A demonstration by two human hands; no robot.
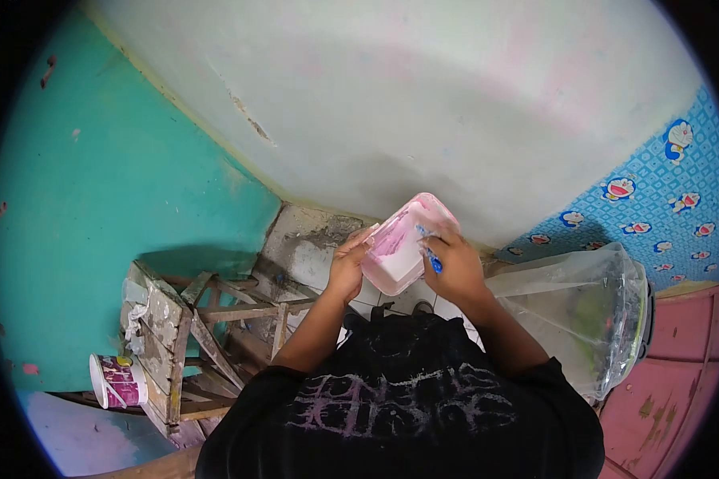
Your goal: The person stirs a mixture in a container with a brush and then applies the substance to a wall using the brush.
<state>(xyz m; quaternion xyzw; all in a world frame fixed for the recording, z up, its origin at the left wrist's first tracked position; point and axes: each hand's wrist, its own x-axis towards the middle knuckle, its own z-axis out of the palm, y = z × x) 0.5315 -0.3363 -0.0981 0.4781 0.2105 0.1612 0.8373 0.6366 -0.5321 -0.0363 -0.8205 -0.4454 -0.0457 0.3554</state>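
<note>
My left hand (pixel 349 263) grips the left side of a pink plastic tub (pixel 393 281), thumb at its rim. The tub is tilted, and pale pink and white paint (pixel 403 254) coats its inside, with a darker pink smear on the left. My right hand (pixel 458 267) is closed at the tub's right side, its fingers reaching over the rim. A blue handle (pixel 434 262) shows in its grip; the fingers hide most of this tool, and I cannot tell its kind. A lighter blue part (pixel 422 231) shows inside the tub.
On the left stands a paint-spattered wooden stepladder (pixel 172 335) beside a white and purple bucket (pixel 120 382). A plastic-covered round object (pixel 575 319) is at the right, near a pink door (pixel 679 351). Ahead rises a whitish wall (pixel 423 104), between a green wall (pixel 120 184) and blue cartoon wallpaper (pixel 639 207).
</note>
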